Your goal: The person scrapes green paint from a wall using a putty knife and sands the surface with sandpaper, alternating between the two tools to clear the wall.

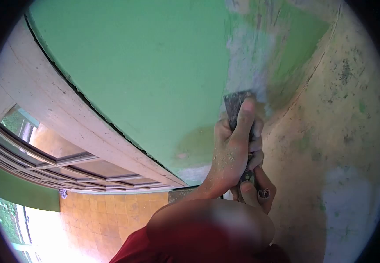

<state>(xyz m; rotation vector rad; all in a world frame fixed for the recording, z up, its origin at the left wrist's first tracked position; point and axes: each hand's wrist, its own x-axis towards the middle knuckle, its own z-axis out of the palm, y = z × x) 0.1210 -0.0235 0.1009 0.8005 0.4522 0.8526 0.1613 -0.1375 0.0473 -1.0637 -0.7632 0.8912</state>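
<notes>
A scraper (233,106) with a dark, worn, flat blade rests against a green painted wall (146,74), at the edge of a stripped grey-white patch (245,57). My left hand (236,136) is closed around it close to the blade, thumb laid along the blade's face. Dust and green flecks cover that hand and wrist. Lower down, my right hand (258,195) is closed around the handle, its thumb on the near side. Beside those fingers shows a small curled, tube-like end (264,193). The hands hide most of the handle.
A crack runs down the corner to a stained beige wall (304,144). To the left are a white frame (62,101) and a paned window (67,162). Below lies an orange tiled floor (106,215). Red clothing (177,245) and a blurred bare limb fill the bottom.
</notes>
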